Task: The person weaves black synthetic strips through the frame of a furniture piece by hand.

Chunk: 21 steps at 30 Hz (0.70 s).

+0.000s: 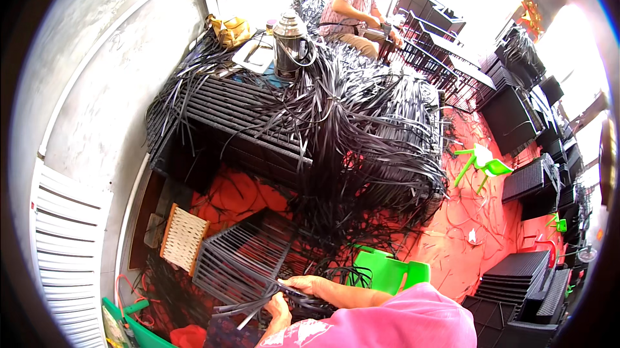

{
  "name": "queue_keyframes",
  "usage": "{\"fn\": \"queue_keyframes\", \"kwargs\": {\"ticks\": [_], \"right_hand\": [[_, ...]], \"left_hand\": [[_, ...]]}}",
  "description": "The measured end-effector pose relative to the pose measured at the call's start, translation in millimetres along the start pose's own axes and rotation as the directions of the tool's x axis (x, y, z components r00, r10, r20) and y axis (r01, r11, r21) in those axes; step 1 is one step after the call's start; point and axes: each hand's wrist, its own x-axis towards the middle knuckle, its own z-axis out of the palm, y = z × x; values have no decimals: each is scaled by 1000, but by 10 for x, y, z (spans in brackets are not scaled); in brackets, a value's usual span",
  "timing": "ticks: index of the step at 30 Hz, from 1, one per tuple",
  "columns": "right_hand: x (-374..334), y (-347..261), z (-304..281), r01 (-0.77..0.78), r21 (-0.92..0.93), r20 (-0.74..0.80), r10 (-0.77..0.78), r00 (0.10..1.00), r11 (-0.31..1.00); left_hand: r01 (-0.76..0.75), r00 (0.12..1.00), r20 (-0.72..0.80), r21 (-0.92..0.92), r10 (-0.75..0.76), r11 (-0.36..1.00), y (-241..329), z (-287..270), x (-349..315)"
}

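At lower centre, the left hand [278, 311] and right hand [302, 284] clamp black strips [248, 306]. They work close together, probably for steadiness beside the slatted panel [242, 259].

Fingertips of left hand [278, 310] and right hand [299, 283] partly lost among black strips [242, 310]; grip unresolved. Pink shirt [410, 316] and green tub [142, 334] cut by lower edge. Co-worker [349, 17]: head blurred, feet hidden behind strip heap [394, 105]. White scrap [472, 236] too small to identify.
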Motion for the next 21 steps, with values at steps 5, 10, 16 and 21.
{"fn": "queue_keyframes", "kwargs": {"ticks": [5, 10, 16, 21], "right_hand": [[304, 75, -423, 6, -51, 67, -2, 998, 999], [225, -18, -317, 21, -32, 137, -16, 990, 999], [280, -84, -312, 15, -123, 140, 2, 990, 992], [141, -243, -4, 62, -416, -86, -106, 991, 907]], "left_hand": [[6, 1000, 13, -7, -6, 1000, 0, 41, -34], [1, 1000, 10, -19, 0, 1000, 16, 11, -19], [-1, 1000, 18, -21, 2, 1000, 19, 18, -12], [2, 1000, 1, -30, -2, 1000, 0, -54, -10]]}}
